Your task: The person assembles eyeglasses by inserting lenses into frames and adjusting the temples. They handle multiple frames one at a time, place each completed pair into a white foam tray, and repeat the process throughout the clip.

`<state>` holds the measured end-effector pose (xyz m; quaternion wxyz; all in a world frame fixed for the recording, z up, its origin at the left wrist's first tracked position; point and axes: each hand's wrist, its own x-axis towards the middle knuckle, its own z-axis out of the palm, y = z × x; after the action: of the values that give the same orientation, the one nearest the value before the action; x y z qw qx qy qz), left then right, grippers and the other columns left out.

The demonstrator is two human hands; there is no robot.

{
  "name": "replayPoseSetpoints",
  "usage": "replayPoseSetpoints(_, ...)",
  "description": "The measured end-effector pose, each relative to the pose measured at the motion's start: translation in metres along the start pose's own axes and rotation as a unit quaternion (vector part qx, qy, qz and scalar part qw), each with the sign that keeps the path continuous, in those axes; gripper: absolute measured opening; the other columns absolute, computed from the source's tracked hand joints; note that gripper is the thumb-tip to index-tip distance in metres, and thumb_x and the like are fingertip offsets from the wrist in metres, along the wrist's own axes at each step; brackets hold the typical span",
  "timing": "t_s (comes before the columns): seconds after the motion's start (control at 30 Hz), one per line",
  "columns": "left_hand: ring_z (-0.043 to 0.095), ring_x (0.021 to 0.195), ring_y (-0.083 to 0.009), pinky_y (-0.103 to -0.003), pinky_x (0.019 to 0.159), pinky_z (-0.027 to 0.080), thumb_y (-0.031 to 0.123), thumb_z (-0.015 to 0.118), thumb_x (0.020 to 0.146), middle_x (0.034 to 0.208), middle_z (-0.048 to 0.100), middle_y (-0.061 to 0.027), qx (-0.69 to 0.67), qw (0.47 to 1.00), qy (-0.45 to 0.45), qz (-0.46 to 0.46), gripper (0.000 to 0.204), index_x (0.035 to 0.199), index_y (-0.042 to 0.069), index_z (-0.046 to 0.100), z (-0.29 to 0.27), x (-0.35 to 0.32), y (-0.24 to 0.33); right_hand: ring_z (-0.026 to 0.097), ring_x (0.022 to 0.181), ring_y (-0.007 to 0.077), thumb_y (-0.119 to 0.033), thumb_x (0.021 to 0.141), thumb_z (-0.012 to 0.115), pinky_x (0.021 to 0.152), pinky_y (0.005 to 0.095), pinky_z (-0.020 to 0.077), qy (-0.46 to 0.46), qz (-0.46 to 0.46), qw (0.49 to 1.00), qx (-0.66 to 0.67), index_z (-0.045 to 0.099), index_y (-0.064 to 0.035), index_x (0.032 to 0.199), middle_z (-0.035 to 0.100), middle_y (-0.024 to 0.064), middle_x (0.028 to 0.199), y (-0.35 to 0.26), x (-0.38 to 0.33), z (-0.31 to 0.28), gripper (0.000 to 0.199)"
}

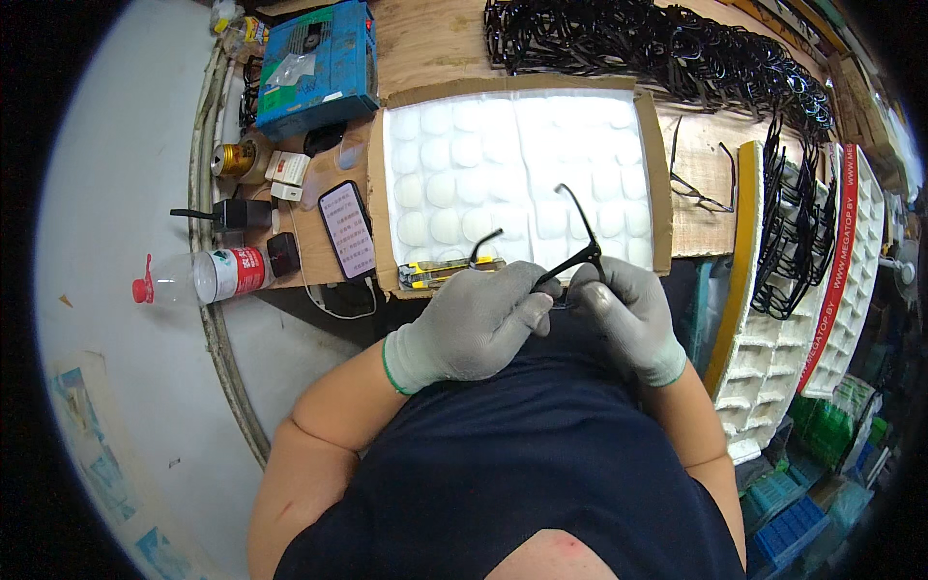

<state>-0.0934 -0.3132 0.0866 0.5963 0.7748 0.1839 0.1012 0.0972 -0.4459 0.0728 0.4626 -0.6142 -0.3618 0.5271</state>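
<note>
My two hands, in grey-coated work gloves, hold a black eyeglasses frame (584, 254) between them in front of my chest. My left hand (474, 324) pinches one side of it, fingers closed. My right hand (630, 314) grips the other side, thumb bent over the rim. The two temples stick up and away from me; the lower part of the frame is hidden by the gloves. Just beyond my hands lies a cardboard tray (663, 193) with white lining and rows of clear lenses (442, 189). Yellow-and-black utility knives (440, 273) rest along its near edge.
A heap of black eyeglasses frames (657, 48) covers the far right; another frame (701, 200) lies beside the tray. White foam trays (768, 377) at right hold more frames (793, 232). At left are a phone (346, 230), a plastic bottle (208, 275) and a blue box (314, 68).
</note>
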Motion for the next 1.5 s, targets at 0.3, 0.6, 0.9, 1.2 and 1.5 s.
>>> replayPoseSetpoints(0.3, 0.064, 0.070, -0.0121, -0.026, 0.067, 0.051, 0.017, 0.053, 0.105, 0.076, 0.068, -0.0061, -0.183, 0.973, -0.093, -0.107, 0.024, 0.108, -0.004, 0.065, -0.018, 0.000, 0.018, 0.053, 0.059, 0.0200, -0.023, 0.089, 0.065, 0.058, 0.0345, 0.0422, -0.020, -0.113, 0.990, -0.086, 0.069, 0.0011, 0.081, 0.056, 0.0094, 0.066, -0.031, -0.010, 0.000, 0.026)
replayPoseSetpoints(0.6, 0.065, 0.065, -0.0131, -0.028, 0.063, 0.051, 0.018, 0.053, 0.105, 0.072, 0.068, -0.0064, -0.094, 0.993, -0.043, -0.052, 0.025, 0.100, -0.002, 0.066, -0.017, -0.007, 0.023, 0.055, 0.059, 0.0194, -0.018, 0.090, 0.063, 0.058, 0.0341, 0.0433, -0.016, -0.121, 0.988, -0.093, 0.070, 0.0014, 0.083, 0.058, 0.0100, 0.066, -0.040, -0.011, 0.006, 0.022)
replayPoseSetpoints(0.9, 0.067, 0.060, -0.0159, -0.030, 0.059, 0.051, 0.019, 0.054, 0.105, 0.064, 0.068, -0.0083, -0.033, 0.997, 0.036, -0.055, 0.027, 0.091, 0.000, 0.067, -0.006, -0.006, 0.026, 0.056, 0.064, 0.0144, -0.017, 0.093, 0.061, 0.061, 0.0302, 0.0444, 0.027, -0.038, 0.997, -0.066, 0.070, 0.0039, 0.086, 0.061, 0.0081, 0.070, -0.035, -0.012, 0.011, 0.024)
replayPoseSetpoints(1.2, 0.067, 0.075, -0.0133, -0.027, 0.072, 0.052, 0.018, 0.051, 0.106, 0.080, 0.070, -0.0064, -0.135, 0.989, -0.035, -0.052, 0.025, 0.116, -0.003, 0.061, -0.001, -0.005, 0.015, 0.057, 0.064, 0.0109, -0.017, 0.095, 0.058, 0.059, 0.0277, 0.0442, 0.074, 0.021, 0.996, 0.034, 0.070, 0.0037, 0.088, 0.064, 0.0058, 0.072, -0.027, -0.019, 0.016, 0.025)
replayPoseSetpoints(1.5, 0.066, 0.069, -0.0134, -0.028, 0.066, 0.052, 0.017, 0.057, 0.102, 0.075, 0.069, -0.0051, -0.116, 0.989, -0.062, -0.063, 0.019, 0.105, 0.000, 0.066, -0.002, -0.004, 0.033, 0.058, 0.056, 0.0210, -0.022, 0.089, 0.063, 0.056, 0.0334, 0.0445, 0.043, -0.128, 0.985, -0.104, 0.069, 0.0015, 0.080, 0.060, 0.0108, 0.065, -0.055, -0.026, 0.006, 0.025)
